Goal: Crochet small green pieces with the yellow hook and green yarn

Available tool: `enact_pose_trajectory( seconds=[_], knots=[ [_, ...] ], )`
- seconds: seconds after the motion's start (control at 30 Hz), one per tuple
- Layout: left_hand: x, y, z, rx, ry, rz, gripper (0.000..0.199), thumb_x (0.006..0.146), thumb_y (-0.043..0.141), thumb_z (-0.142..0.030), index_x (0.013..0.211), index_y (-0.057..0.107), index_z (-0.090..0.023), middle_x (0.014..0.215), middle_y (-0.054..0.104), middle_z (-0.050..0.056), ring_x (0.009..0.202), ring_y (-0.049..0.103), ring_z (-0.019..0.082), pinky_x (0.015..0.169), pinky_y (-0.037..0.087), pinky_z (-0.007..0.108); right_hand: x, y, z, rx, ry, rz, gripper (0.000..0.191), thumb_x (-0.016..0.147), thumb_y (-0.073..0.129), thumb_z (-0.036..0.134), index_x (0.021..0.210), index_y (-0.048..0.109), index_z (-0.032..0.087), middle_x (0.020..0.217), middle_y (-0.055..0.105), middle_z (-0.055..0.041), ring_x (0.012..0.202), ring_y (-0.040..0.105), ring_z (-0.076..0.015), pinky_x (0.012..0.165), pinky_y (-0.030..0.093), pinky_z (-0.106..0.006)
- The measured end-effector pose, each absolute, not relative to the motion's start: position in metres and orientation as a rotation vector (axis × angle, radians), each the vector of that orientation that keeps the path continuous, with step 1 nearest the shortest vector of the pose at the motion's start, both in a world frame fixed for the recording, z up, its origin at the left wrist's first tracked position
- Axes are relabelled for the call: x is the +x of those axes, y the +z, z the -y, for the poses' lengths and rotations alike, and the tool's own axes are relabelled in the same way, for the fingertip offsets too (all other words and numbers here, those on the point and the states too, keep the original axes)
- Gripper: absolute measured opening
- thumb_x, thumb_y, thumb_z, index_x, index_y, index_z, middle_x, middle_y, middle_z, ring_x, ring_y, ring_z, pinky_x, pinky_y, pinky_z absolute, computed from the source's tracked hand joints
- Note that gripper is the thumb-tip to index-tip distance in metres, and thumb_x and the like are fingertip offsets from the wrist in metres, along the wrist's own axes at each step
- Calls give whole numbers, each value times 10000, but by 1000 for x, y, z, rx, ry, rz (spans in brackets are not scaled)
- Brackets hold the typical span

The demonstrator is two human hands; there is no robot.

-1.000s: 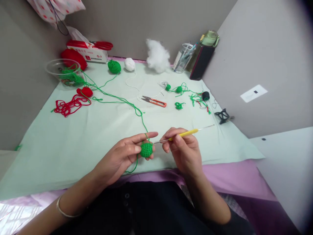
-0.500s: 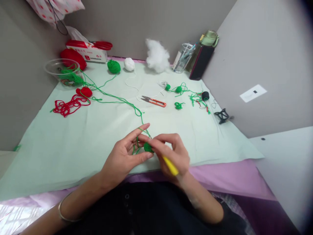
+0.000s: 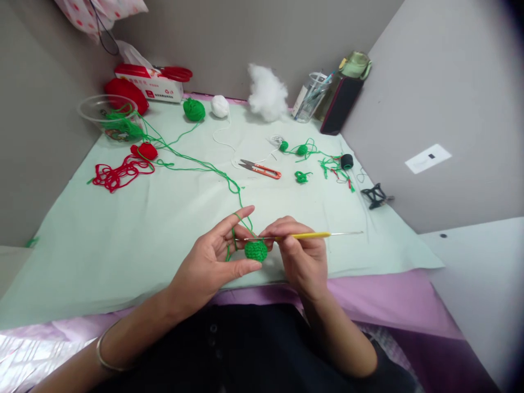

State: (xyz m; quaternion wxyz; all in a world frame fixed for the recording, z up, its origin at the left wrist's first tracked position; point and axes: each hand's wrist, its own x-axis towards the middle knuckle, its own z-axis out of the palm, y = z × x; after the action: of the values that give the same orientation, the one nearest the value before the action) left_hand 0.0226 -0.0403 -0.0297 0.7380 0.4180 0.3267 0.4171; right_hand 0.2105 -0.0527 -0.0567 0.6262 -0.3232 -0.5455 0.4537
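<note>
Over the near edge of the bench [image 3: 123, 234], left grip [image 3: 207, 254] pinches green crochet ball [image 3: 256, 251]; right grip [image 3: 305, 254] clasps yellow hook [image 3: 311, 236], since swung toward right edge.

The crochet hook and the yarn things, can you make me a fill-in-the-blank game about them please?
1. The right hand holds a hook whose handle is coloured ____.
2. The left hand holds a small crocheted piece coloured ____.
3. Between the green yarn ball and the fluffy stuffing sits a yarn ball coloured ____.
4. The snips on the table have a handle coloured ____.

Missing words: yellow; green; white; orange.
</note>
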Motion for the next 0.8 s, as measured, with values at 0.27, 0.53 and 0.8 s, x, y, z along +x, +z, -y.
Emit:
enact_pose_trajectory(
  seconds=[0.27,0.53,0.8],
  knots=[
    [17,-24,37,1289,912,-893,768,819,864,-200,1533,581,-233,987,717,6,1032,679,190,1075,511,350,212,-44,50,-725,1241,1086,185,1000,708,410,961,800,254,882,802,-39,683,691,-151,654,596,-303],
    [11,-21,35,1529,858,-973,673,849,796,-184,1496,622,-242,970,730,9,1001,679,203,1113,483,382,220,-44,48,-694,1336,1133,210,1044,644,402,991,768,241,936,806,-40,736,725,-146,699,614,-300],
    [11,-23,36,1455,845,-986,682,850,831,-233,1503,635,-248,964,745,2,1008,688,208,1123,478,363,227,-31,51,-766,1065,1505,219,1079,569,288,1074,777,220,1004,794,-69,828,733,-169,750,619,-335]
  ],
)
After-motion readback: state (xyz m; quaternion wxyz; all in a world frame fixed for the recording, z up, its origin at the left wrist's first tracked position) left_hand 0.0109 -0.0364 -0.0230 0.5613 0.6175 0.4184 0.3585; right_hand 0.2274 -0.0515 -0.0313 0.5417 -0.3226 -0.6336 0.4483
